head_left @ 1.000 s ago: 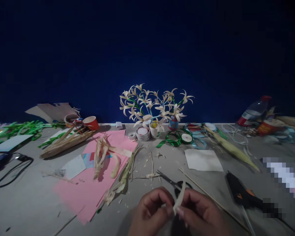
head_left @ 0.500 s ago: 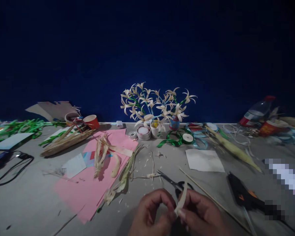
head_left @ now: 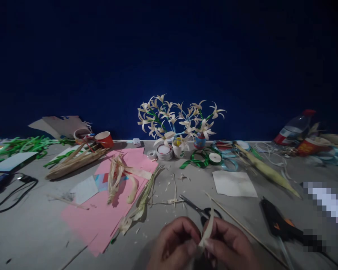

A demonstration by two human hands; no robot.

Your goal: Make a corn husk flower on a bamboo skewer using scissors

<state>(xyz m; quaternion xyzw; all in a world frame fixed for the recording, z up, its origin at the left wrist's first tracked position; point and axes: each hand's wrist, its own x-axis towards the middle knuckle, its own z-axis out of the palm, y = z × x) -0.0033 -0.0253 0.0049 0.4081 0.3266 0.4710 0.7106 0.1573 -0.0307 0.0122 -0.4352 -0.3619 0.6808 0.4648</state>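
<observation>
At the bottom middle, my left hand (head_left: 176, 243) and my right hand (head_left: 231, 245) meet over the grey table (head_left: 30, 228). Both pinch one pale strip of dried corn husk (head_left: 207, 228) that sticks up between the fingertips. Scissors (head_left: 198, 209) lie on the table just beyond my hands. A thin wooden stick (head_left: 242, 225) runs diagonally past my right hand.
Pink paper (head_left: 101, 213) with husk pieces (head_left: 115, 178) lies to the left. A bunch of husk flowers (head_left: 180, 120) stands at the back by ribbon rolls (head_left: 214, 158). A black glue gun (head_left: 278, 223), white paper (head_left: 233, 183), a corn cob (head_left: 267, 170) and a bottle (head_left: 293, 129) are on the right. Cables (head_left: 11, 191) lie far left.
My hands have sunk slightly toward the frame's bottom edge and closed in together, still working the husk strip between the fingertips. Nothing else on the table has moved.
</observation>
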